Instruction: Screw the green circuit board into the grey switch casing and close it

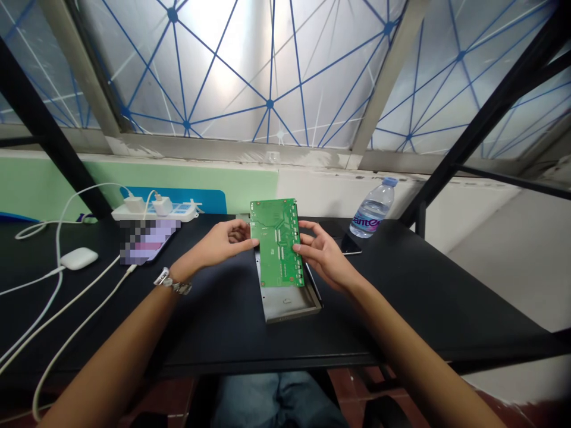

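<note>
A green circuit board [277, 241] is held tilted above a grey metal tray-like case [288, 303] that lies on the black table [401, 297]. My left hand [223, 241] pinches the board's left edge, a metal watch on its wrist. My right hand [319, 249] grips the board's right edge with its fingers curled on it. The board's near end sits over the case; its far end is raised.
A white power strip [156, 209] with plugged chargers stands at the back left, white cables [66, 309] trailing over the table. A white earbud case [79, 258], a phone [149, 241], a water bottle [372, 209] and a dark phone [350, 244] lie around.
</note>
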`<state>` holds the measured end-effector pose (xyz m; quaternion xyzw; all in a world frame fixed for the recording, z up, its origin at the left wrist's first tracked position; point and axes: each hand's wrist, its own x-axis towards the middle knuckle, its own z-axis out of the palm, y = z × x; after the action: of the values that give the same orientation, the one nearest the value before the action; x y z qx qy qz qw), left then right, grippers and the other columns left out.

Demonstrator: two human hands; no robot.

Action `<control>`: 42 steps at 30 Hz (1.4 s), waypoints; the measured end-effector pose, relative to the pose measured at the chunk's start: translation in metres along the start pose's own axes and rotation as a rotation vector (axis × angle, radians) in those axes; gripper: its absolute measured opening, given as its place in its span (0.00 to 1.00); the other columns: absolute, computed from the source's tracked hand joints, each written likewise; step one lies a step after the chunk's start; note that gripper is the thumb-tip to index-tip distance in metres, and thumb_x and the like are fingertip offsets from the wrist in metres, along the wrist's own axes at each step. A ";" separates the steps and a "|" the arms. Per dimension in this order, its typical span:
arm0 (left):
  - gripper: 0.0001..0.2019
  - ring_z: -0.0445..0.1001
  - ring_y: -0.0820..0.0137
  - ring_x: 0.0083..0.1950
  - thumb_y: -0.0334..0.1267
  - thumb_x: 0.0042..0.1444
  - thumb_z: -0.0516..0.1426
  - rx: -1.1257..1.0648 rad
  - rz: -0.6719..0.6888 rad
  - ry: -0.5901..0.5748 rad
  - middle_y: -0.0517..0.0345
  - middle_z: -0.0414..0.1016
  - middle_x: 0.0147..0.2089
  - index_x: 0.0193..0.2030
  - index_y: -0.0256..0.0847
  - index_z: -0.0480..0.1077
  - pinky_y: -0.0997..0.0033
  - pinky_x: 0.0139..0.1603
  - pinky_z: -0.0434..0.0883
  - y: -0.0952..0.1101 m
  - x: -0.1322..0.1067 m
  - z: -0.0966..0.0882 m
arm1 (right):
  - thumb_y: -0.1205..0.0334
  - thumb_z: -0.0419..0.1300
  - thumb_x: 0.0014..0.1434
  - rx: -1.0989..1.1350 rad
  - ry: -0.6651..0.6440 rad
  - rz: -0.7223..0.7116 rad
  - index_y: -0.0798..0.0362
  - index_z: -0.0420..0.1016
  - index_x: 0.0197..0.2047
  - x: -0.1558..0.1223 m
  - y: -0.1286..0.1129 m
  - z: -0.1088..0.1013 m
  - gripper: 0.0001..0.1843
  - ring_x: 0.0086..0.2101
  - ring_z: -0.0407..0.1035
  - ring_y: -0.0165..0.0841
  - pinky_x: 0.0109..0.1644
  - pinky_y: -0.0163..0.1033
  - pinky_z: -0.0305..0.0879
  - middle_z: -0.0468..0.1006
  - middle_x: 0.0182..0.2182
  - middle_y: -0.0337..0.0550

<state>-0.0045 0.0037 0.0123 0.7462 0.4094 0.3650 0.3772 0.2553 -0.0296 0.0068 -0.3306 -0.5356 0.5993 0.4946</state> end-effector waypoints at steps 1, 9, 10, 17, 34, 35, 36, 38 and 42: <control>0.15 0.76 0.67 0.35 0.49 0.55 0.64 -0.043 -0.015 -0.045 0.51 0.78 0.36 0.38 0.37 0.73 0.65 0.39 0.73 0.001 0.000 0.000 | 0.61 0.73 0.49 -0.015 -0.014 0.008 0.49 0.66 0.50 0.000 0.000 -0.001 0.27 0.37 0.76 0.33 0.41 0.38 0.70 0.82 0.42 0.43; 0.17 0.74 0.73 0.28 0.51 0.57 0.64 -0.194 -0.024 -0.083 0.57 0.77 0.27 0.28 0.38 0.72 0.72 0.34 0.73 0.005 0.000 0.001 | 0.53 0.71 0.54 -0.315 0.011 -0.157 0.52 0.76 0.49 0.007 0.010 -0.012 0.22 0.43 0.74 0.36 0.49 0.43 0.71 0.80 0.43 0.45; 0.17 0.74 0.73 0.28 0.51 0.57 0.64 -0.207 -0.026 -0.076 0.56 0.77 0.27 0.28 0.38 0.73 0.72 0.33 0.73 0.005 0.000 0.000 | 0.53 0.70 0.55 -0.385 0.038 -0.192 0.52 0.77 0.48 0.007 0.012 -0.013 0.20 0.41 0.74 0.36 0.47 0.43 0.71 0.80 0.42 0.45; 0.16 0.76 0.73 0.27 0.49 0.55 0.66 -0.318 -0.109 -0.070 0.53 0.81 0.29 0.30 0.36 0.76 0.74 0.30 0.73 0.004 0.001 -0.003 | 0.47 0.67 0.59 -0.475 0.107 -0.151 0.54 0.75 0.43 0.002 0.007 -0.007 0.19 0.19 0.67 0.30 0.24 0.36 0.63 0.73 0.19 0.35; 0.14 0.82 0.68 0.33 0.44 0.56 0.67 -0.500 -0.280 -0.122 0.48 0.83 0.36 0.43 0.35 0.80 0.75 0.31 0.79 0.001 0.000 -0.011 | 0.59 0.58 0.56 -0.107 0.030 -0.097 0.51 0.76 0.51 -0.001 -0.003 -0.011 0.19 0.29 0.68 0.32 0.27 0.37 0.67 0.74 0.33 0.40; 0.15 0.82 0.67 0.34 0.45 0.56 0.67 -0.491 -0.297 -0.133 0.47 0.83 0.36 0.43 0.34 0.80 0.74 0.32 0.80 0.002 0.000 -0.010 | 0.59 0.58 0.57 -0.152 0.050 -0.107 0.51 0.76 0.51 0.000 -0.002 -0.010 0.18 0.29 0.66 0.31 0.28 0.35 0.65 0.72 0.32 0.39; 0.16 0.83 0.66 0.35 0.47 0.56 0.67 -0.479 -0.312 -0.144 0.46 0.83 0.36 0.42 0.34 0.80 0.73 0.32 0.80 0.002 0.000 -0.009 | 0.59 0.60 0.58 -0.208 0.064 -0.131 0.51 0.76 0.50 0.000 0.000 -0.010 0.16 0.31 0.65 0.31 0.30 0.35 0.64 0.71 0.33 0.39; 0.19 0.83 0.64 0.35 0.51 0.57 0.65 -0.443 -0.336 -0.161 0.45 0.83 0.36 0.42 0.33 0.79 0.70 0.34 0.81 0.004 -0.001 -0.007 | 0.62 0.63 0.56 -0.322 0.061 -0.209 0.51 0.75 0.48 0.001 0.003 -0.008 0.15 0.36 0.67 0.32 0.36 0.35 0.64 0.72 0.37 0.40; 0.24 0.84 0.61 0.37 0.56 0.57 0.64 -0.369 -0.374 -0.167 0.45 0.82 0.35 0.43 0.33 0.77 0.65 0.38 0.81 0.005 -0.002 0.001 | 0.66 0.61 0.57 -0.460 -0.020 -0.281 0.50 0.70 0.52 -0.004 0.010 -0.003 0.18 0.35 0.67 0.31 0.36 0.37 0.64 0.72 0.45 0.43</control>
<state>-0.0030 -0.0001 0.0161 0.6040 0.4341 0.2949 0.5999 0.2566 -0.0321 -0.0036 -0.3509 -0.7032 0.3905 0.4794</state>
